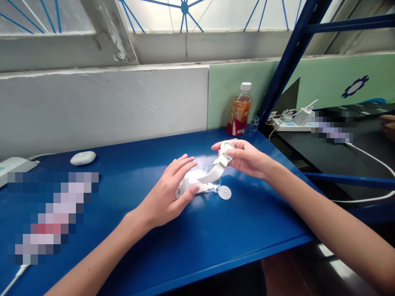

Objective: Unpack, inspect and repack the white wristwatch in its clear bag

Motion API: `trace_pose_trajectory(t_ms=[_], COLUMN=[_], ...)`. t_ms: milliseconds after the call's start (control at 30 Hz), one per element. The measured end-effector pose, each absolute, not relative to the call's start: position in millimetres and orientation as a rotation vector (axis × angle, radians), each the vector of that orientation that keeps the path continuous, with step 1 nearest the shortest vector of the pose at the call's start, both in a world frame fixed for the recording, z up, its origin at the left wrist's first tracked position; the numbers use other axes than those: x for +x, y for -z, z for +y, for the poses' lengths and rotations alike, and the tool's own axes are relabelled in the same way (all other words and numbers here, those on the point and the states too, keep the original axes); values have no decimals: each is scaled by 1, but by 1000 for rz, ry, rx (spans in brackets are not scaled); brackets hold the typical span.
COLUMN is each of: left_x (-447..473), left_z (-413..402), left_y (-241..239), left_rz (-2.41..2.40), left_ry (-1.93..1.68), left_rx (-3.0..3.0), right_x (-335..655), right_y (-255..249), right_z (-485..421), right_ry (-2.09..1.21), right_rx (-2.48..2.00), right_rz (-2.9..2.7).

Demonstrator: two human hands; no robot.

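Note:
My right hand (243, 158) pinches a white strap with a round, watch-like head (220, 162) between thumb and fingers. The strap hangs down to the left, its free end over a clear plastic package (189, 181) with white contents or a label. Around the near left side of that package is my left hand (173, 187), fingers stretched out and apart, thumb along its front edge. A round white tag (224, 192) with small marks lies on the blue table just right of the package. What the strap belongs to cannot be made out fully.
The blue table (240, 234) carries a white earbud case (83, 158), a blurred-out phone-like object (58, 209) on a white cable, and a drink bottle (240, 109) beside a small clear cup (254, 123). A blue metal post (286, 61) rises right. Beyond it sits a power strip (293, 124).

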State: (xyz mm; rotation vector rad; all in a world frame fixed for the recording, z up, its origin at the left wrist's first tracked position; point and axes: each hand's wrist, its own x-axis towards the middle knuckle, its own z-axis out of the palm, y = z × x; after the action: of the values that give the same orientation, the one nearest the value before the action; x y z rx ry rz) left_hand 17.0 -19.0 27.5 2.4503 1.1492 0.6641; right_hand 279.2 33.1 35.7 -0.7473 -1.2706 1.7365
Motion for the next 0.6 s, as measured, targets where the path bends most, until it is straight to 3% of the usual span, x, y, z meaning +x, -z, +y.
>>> trace_pose_trajectory(t_ms=[100,367,600], left_x=[26,59,66], left_z=[-25,-26,-9], left_y=[-40,-42,-28], left_rz=[996,776,557], left_ry=[-839,-814,-796], left_rx=[2318,1482,866], right_x=[271,215,193], right_y=[-32,-49,-39], right_z=[30,40,63], right_ry=[-1809,-1713,-2014], right_rx=[-681,-678,-291], right_rz=[-1269,-1056,-986])
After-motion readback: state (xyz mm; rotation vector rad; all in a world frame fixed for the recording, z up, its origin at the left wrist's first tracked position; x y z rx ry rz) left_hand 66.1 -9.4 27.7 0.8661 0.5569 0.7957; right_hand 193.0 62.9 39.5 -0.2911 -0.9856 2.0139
